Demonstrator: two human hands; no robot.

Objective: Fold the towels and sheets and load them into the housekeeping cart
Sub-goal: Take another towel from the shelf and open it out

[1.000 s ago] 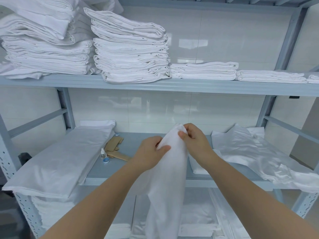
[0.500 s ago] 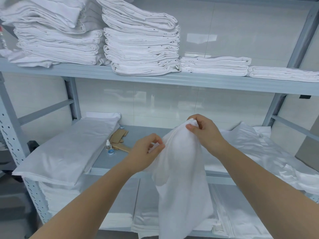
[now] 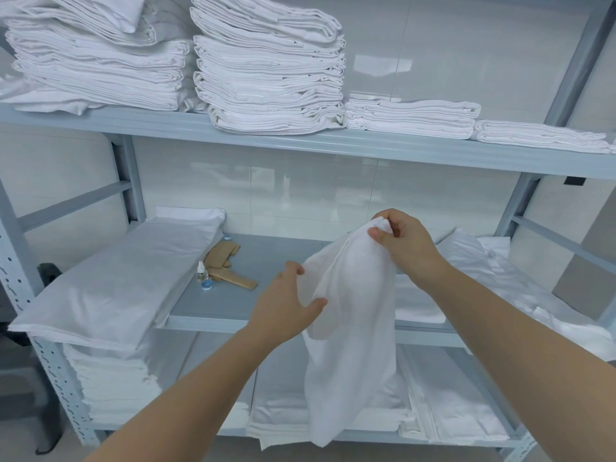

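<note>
With the right hand (image 3: 405,243) pinching the white towel (image 3: 350,328) at its corner and the left hand (image 3: 283,305) gripping its edge lower down, slide the left along to the next corner.

Grey metal shelving rack (image 3: 333,145) here: top shelf has stacks of folded white linens (image 3: 270,75), tall on the left, low on the right. Middle shelf holds a flat folded white sheet (image 3: 116,281), a small clear dropper bottle (image 3: 200,272), some tan cardboard strips (image 3: 230,268) and crumpled white fabric (image 3: 500,278) on the right. More folded white linen (image 3: 113,385) sits on the bottom shelf.
</note>
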